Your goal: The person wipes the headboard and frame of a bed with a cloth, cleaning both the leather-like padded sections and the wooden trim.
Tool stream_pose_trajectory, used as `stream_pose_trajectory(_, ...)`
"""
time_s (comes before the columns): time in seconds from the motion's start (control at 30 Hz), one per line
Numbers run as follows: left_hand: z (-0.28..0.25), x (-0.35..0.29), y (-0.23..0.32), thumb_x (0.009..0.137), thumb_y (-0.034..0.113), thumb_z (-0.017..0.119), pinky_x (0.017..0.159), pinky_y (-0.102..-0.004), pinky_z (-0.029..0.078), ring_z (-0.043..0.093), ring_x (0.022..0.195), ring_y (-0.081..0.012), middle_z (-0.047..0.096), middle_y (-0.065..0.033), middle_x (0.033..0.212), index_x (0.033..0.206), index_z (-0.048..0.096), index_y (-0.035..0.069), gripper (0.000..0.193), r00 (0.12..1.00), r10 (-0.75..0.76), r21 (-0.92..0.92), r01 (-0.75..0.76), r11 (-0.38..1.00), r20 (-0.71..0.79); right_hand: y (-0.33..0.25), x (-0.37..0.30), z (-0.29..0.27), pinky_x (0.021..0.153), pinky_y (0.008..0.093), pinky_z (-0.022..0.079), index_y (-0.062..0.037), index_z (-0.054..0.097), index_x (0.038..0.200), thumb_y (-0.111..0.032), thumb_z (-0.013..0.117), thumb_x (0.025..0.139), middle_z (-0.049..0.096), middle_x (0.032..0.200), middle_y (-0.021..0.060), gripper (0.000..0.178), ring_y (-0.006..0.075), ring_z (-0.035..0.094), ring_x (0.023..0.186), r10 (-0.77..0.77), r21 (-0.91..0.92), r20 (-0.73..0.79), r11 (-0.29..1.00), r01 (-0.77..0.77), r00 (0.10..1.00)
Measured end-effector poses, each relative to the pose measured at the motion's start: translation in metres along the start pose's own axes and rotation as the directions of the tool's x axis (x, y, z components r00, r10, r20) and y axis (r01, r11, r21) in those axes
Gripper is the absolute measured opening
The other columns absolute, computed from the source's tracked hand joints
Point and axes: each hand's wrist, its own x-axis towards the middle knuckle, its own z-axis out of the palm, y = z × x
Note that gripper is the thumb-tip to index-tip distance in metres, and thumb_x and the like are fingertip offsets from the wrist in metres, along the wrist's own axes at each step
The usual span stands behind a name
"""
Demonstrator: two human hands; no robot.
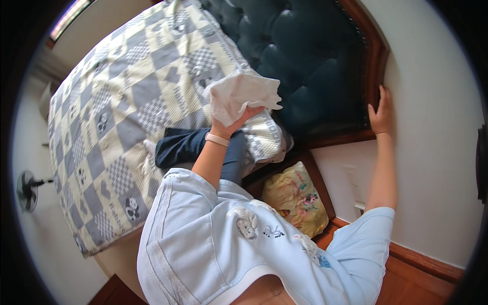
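My left hand (pixel 235 123), with a pale band at its wrist, is closed on a crumpled white cloth (pixel 244 94). The cloth covers most of the fingers and hangs in front of the bed's headboard (pixel 310 61), which is dark, tufted and leather-like with a brown wooden frame. At the right, my right hand (pixel 381 114) rests against the outer edge of that frame, beside the wall. Its fingers are stretched out and the thumb is apart, with nothing held. My legs, in dark trousers (pixel 190 145), are bent on the bed.
A grey and cream checked bedspread (pixel 127 107) covers the bed at the left. Below the headboard, a yellow patterned pillow (pixel 297 198) lies in a wood-edged recess. The white wall (pixel 432 152) borders the right side. A black fan (pixel 28 190) stands far left.
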Motion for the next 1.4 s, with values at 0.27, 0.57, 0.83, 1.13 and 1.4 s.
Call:
stream_pose_trajectory(0.27, -0.129, -0.135, 0.012, 0.084, 0.017, 0.061, 0.1, -0.0461, 0.037, 0.042, 0.119, -0.0241, 0.043, -0.01, 0.128, 0.132, 0.03, 0.006, 0.059, 0.982, -0.032, -0.127, 0.008, 0.992, -0.185, 0.022, -0.006, 0.009, 0.104, 0.0392, 0.027, -0.0084, 0.035, 0.131, -0.011, 0.061, 0.077, 0.035, 0.135, 0.0158, 0.06, 0.0332, 0.032, 0.126, 0.01, 0.104, -0.025, 0.995, -0.008, 1.0)
stream_pose_trajectory(0.57, -0.205, -0.24, 0.058, 0.084, 0.025, 0.06, 0.098, -0.0451, 0.039, 0.042, 0.118, -0.0222, 0.042, -0.0098, 0.129, 0.132, 0.031, 0.008, 0.059, 0.921, -0.128, -0.382, -0.024, 0.924, -0.367, 0.041, -0.006, 0.028, 0.101, 0.0389, 0.032, -0.0058, 0.043, 0.125, -0.022, 0.062, 0.08, 0.044, 0.129, 0.0155, 0.052, 0.0326, 0.04, 0.119, 0.027, 0.09, -0.073, 0.996, -0.021, 0.997)
stream_pose_trajectory(0.83, -0.203, -0.316, 0.02, 0.079, 0.02, 0.059, 0.078, -0.0368, 0.047, 0.059, 0.091, -0.0254, 0.061, -0.008, 0.105, 0.111, 0.056, 0.005, 0.036, 0.699, -0.62, -0.763, 0.166, 0.625, -0.357, 0.041, -0.008, 0.029, 0.101, 0.0391, 0.032, -0.0037, 0.041, 0.125, -0.022, 0.058, 0.083, 0.043, 0.129, 0.0169, 0.049, 0.0331, 0.04, 0.12, -0.003, 0.049, -0.089, 0.999, 0.008, 0.996)
stream_pose_trajectory(1.13, -0.279, -0.422, 0.061, 0.063, 0.023, 0.063, 0.078, -0.0452, 0.046, 0.056, 0.091, -0.0388, 0.059, -0.0221, 0.096, 0.094, 0.06, 0.005, 0.036, 0.297, -0.54, 0.369, 0.929, -0.029, -0.787, 0.067, -0.015, 0.031, 0.099, 0.0385, 0.035, 0.0009, 0.039, 0.125, -0.024, 0.055, 0.087, 0.044, 0.127, 0.0202, 0.048, 0.0343, 0.044, 0.116, -0.104, -0.162, -0.05, 0.982, 0.095, 0.993)
stream_pose_trajectory(1.4, -0.285, -0.467, 0.056, 0.072, 0.039, 0.06, 0.081, -0.0412, 0.044, 0.055, 0.093, -0.0372, 0.057, -0.0224, 0.1, 0.1, 0.057, 0.0, 0.048, 0.203, -0.474, 0.208, 0.977, 0.041, -0.857, 0.099, -0.016, 0.031, 0.102, 0.0377, 0.03, 0.0047, 0.035, 0.128, -0.033, 0.062, 0.08, 0.039, 0.13, 0.0234, 0.066, 0.0352, 0.04, 0.119, -0.153, -0.354, 0.01, 0.924, 0.147, 0.988)
